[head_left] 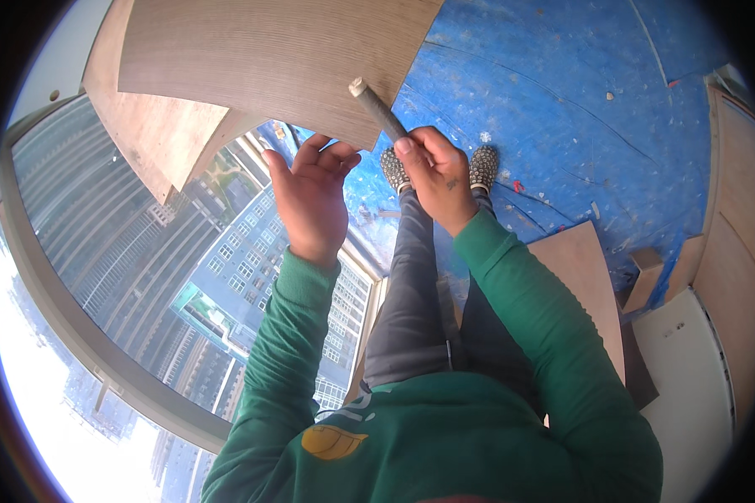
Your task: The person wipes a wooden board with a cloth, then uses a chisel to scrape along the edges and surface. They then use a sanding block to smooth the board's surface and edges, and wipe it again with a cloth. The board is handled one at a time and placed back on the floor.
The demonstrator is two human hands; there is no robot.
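Observation:
My right hand (pixel 434 174) is closed round a short grey-brown rod (pixel 379 112) with a pale, rough end that points up and to the left. The rod's far end overlaps the lower right part of a wood-grain panel (pixel 268 59) in the view. My left hand (pixel 313 201) is palm up with thumb apart and fingers slightly bent, holding nothing. Its fingertips lie close to the panel's lower corner; whether they touch it I cannot tell.
More wooden sheets (pixel 155 138) stand behind the panel, against a large window (pixel 143 251) on my left. Blue sheeting (pixel 554 92) with scattered debris covers the floor. To my right are a wooden board (pixel 579 268), a small wooden block (pixel 643 277) and a white panel (pixel 688 360).

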